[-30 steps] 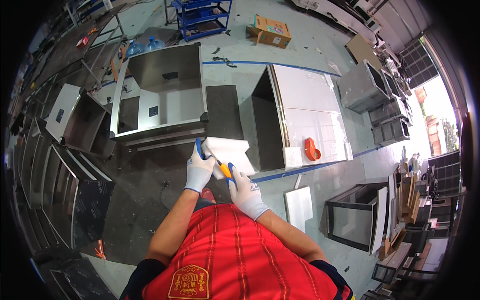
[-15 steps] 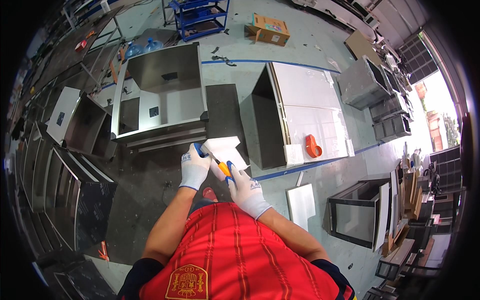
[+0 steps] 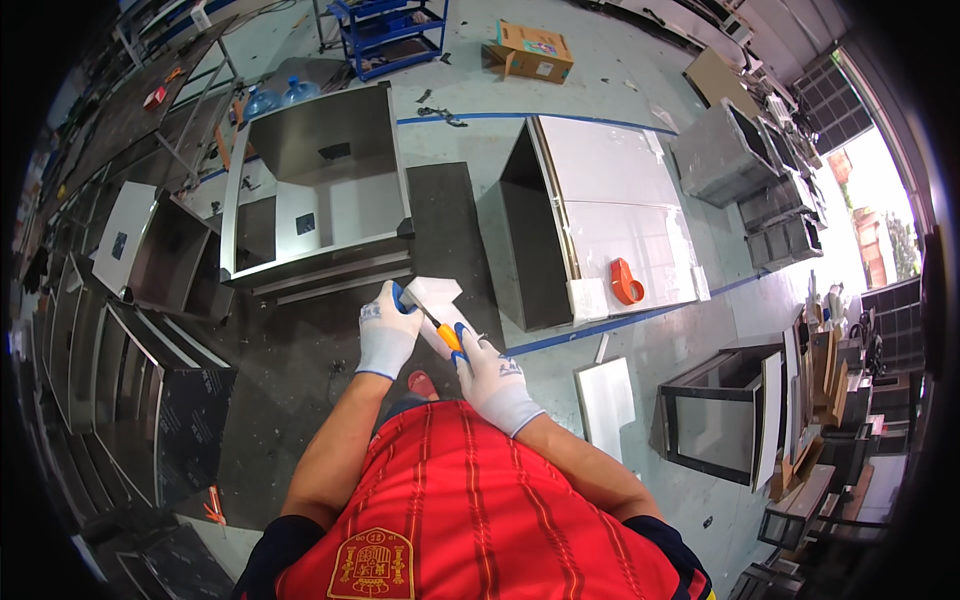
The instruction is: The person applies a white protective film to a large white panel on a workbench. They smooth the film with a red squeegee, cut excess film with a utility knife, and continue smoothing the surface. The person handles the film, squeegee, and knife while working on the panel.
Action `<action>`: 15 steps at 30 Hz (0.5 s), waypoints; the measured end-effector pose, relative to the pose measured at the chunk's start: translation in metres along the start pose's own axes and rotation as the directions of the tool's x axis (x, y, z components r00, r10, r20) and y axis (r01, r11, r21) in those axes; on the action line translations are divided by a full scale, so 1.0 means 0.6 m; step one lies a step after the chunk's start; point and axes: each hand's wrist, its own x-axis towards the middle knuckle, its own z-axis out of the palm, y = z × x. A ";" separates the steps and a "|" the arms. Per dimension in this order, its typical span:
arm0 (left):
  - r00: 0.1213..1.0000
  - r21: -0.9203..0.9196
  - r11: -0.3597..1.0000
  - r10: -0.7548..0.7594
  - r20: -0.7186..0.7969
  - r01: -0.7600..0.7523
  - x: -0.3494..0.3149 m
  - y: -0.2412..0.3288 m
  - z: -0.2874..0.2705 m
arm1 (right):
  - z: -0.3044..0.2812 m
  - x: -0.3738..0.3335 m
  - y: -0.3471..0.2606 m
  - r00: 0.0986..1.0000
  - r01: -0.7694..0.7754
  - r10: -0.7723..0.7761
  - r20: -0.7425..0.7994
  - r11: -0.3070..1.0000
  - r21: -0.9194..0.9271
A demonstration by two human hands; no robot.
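Observation:
My left hand (image 3: 388, 330), in a white glove with blue fingertips, is closed on the left end of a white foam piece (image 3: 436, 292). In my right hand (image 3: 493, 380), gloved alike, is a cutter with an orange handle (image 3: 449, 337). Its thin blade points up and left, over the foam and toward my left fingers. Whether the blade touches the foam, I cannot tell. Both hands are close together in front of my red shirt, and part of the foam is hidden behind the cutter and right hand.
An open metal cabinet (image 3: 320, 255) lies ahead on the left. On the right, a white-wrapped cabinet (image 3: 620, 215) carries an orange tape dispenser (image 3: 627, 284). Another white foam piece (image 3: 606, 396) lies on the floor at right. Farther off are a cardboard box (image 3: 533, 54) and a blue cart (image 3: 393, 45).
The foam piece has turned slightly in my left hand and shows a narrower face. Both hands keep nearly the same place, the cutter still in the right one.

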 end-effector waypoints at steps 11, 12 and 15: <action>0.998 -0.213 0.975 -0.051 0.045 0.059 -0.036 0.013 0.000 | 0.000 -0.001 0.003 0.992 -0.119 0.121 0.042 0.991 -0.059; 0.994 -0.209 0.974 -0.066 0.084 0.082 -0.035 0.011 -0.002 | -0.002 -0.001 0.005 0.990 -0.132 0.135 0.034 0.989 -0.068; 0.997 -0.291 0.956 -0.030 0.072 0.050 -0.036 0.011 -0.009 | -0.007 0.000 0.008 0.994 -0.101 0.102 0.043 0.994 -0.037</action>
